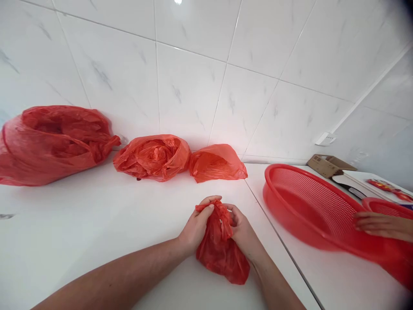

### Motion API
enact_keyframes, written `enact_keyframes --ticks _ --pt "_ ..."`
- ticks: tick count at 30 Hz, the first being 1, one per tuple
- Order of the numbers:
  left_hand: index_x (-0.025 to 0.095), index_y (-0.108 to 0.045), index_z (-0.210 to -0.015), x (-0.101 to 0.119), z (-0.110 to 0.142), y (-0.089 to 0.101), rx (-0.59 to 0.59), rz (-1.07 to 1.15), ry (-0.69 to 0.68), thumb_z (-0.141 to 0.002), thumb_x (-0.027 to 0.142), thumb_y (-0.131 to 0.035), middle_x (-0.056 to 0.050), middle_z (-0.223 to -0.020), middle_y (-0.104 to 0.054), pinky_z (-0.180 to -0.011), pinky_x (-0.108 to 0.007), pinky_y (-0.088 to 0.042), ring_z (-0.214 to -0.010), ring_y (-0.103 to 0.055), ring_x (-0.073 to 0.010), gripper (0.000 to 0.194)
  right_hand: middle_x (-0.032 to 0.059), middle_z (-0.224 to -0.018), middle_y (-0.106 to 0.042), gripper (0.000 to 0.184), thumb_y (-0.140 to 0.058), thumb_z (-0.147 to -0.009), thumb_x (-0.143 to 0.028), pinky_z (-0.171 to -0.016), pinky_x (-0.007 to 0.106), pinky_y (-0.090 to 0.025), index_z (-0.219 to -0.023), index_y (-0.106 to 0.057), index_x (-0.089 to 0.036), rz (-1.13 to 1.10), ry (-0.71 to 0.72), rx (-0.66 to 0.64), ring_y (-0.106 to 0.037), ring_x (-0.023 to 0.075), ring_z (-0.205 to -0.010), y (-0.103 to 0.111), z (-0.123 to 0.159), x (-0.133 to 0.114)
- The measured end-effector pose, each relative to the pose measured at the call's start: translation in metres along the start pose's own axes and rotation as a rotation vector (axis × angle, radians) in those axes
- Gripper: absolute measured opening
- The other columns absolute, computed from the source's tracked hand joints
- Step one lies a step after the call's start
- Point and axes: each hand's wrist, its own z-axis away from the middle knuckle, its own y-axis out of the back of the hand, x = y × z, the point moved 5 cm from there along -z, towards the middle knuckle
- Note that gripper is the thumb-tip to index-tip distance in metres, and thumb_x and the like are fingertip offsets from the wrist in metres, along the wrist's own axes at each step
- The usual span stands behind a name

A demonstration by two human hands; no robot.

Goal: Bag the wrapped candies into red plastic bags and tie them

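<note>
A small red plastic bag (222, 258) hangs low over the white table, its gathered top between my two hands. My left hand (195, 228) pinches the bag's upper edge between thumb and fingers. On the other side, my right hand (241, 232) grips the bunched plastic near the neck, its fingertips partly hidden behind the folds. The bag's lower part spreads out below my hands, and what it contains, if anything, cannot be made out through the red film.
Along the tiled wall lie a large full red bag (54, 150), a crumpled red bag (155, 157) and a flatter red bag (217, 163). A red perforated basket (297, 224) stands right, with another person's hand (383, 224) at it. Behind it is a cardboard box (325, 165).
</note>
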Motion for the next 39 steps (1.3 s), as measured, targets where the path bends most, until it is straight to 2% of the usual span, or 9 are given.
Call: enact_keyframes --ticks 3,6,12,16,21,27,32,36,39 --pt "0.021 -0.06 -0.098 0.004 0.002 -0.005 -0.059 -0.097 -0.072 -0.09 0.027 -0.041 -0.003 -0.101 -0.059 -0.092 -0.034 -0.04 -0.098 -0.055 -0.0191 0.021 -0.0002 -0.082 -0.064 0.029 -0.067 -0.066 -0.021 -0.061 0.026 -0.046 -0.094 -0.06 -0.021 0.147 0.025 0.093 -0.057 0.0148 -0.069 0.005 -0.004 0.003" --pt "0.019 -0.056 -0.08 0.009 0.005 -0.014 -0.178 -0.23 -0.149 -0.089 0.021 -0.039 -0.003 -0.096 -0.057 -0.091 -0.033 -0.04 -0.095 -0.053 -0.0184 0.019 -0.002 -0.071 -0.061 0.019 -0.064 -0.061 -0.018 -0.055 0.024 -0.041 -0.08 -0.062 -0.02 0.216 0.007 0.198 -0.053 0.0135 -0.063 0.015 -0.008 0.011" --pt "0.017 -0.049 -0.07 0.009 0.013 -0.023 -0.303 -0.588 -0.315 -0.089 0.026 -0.046 -0.006 -0.106 -0.052 -0.09 -0.031 -0.039 -0.101 -0.051 -0.0186 0.022 -0.0056 -0.052 -0.048 0.008 -0.053 -0.063 -0.027 -0.047 0.024 -0.033 -0.065 -0.056 -0.02 0.019 -0.101 0.298 -0.04 0.0099 -0.048 0.026 -0.009 0.018" --pt "0.018 -0.046 -0.067 0.005 0.014 -0.024 -0.332 -0.806 -0.441 -0.089 0.023 -0.045 -0.005 -0.106 -0.052 -0.082 -0.029 -0.043 -0.101 -0.052 -0.018 0.023 -0.0066 -0.052 -0.046 0.01 -0.053 -0.059 -0.024 -0.047 0.022 -0.03 -0.067 -0.057 -0.019 0.082 -0.073 0.279 -0.038 0.0089 -0.048 0.026 -0.01 0.018" --pt "0.018 -0.047 -0.068 0.0 0.011 -0.025 -0.255 -1.176 -0.472 -0.068 0.026 -0.072 -0.004 -0.109 -0.05 -0.064 -0.027 -0.043 -0.079 -0.053 -0.0149 0.026 -0.0041 -0.058 -0.053 0.014 -0.053 -0.059 -0.019 -0.049 0.022 -0.035 -0.071 -0.059 -0.018 0.227 0.005 0.31 -0.043 0.0102 -0.053 0.03 -0.012 0.017" --pt "0.018 -0.047 -0.067 0.012 0.007 -0.016 -0.119 -1.283 -0.596 -0.07 0.002 -0.047 0.0 -0.086 -0.048 -0.056 -0.02 -0.036 -0.066 -0.046 -0.0092 0.017 -0.0012 -0.078 -0.061 0.017 -0.059 -0.073 -0.021 -0.06 0.023 -0.041 -0.089 -0.062 -0.02 0.183 0.019 0.088 -0.054 0.0129 -0.067 0.015 -0.002 0.002" --pt "0.018 -0.049 -0.069 0.018 0.008 -0.011 -0.107 -1.384 -0.711 -0.073 0.003 -0.044 -0.002 -0.088 -0.048 -0.054 -0.02 -0.037 -0.068 -0.046 -0.011 0.016 0.0034 -0.087 -0.065 0.022 -0.059 -0.081 -0.036 -0.069 0.028 -0.046 -0.097 -0.064 -0.02 -0.061 0.025 -0.038 -0.059 0.0154 -0.075 0.012 0.001 -0.001" --pt "0.017 -0.053 -0.079 0.017 0.016 -0.021 -0.22 -1.397 -0.879 -0.085 0.018 -0.047 -0.007 -0.104 -0.055 -0.07 -0.027 -0.046 -0.083 -0.053 -0.0155 0.008 0.007 -0.108 -0.065 0.037 -0.06 -0.081 -0.044 -0.083 0.033 -0.047 -0.111 -0.062 -0.022 -0.174 0.079 0.085 -0.061 0.0195 -0.092 0.027 -0.004 0.0" --pt "0.018 -0.057 -0.091 0.023 0.027 -0.03 -0.297 -1.377 -1.067 -0.092 0.033 -0.043 -0.008 -0.115 -0.058 -0.086 -0.036 -0.041 -0.098 -0.053 -0.0201 0.02 0.006 -0.111 -0.065 0.039 -0.064 -0.077 -0.042 -0.087 0.033 -0.046 -0.111 -0.063 -0.022 -0.007 0.116 0.266 -0.06 0.0202 -0.098 0.044 -0.007 -0.001"
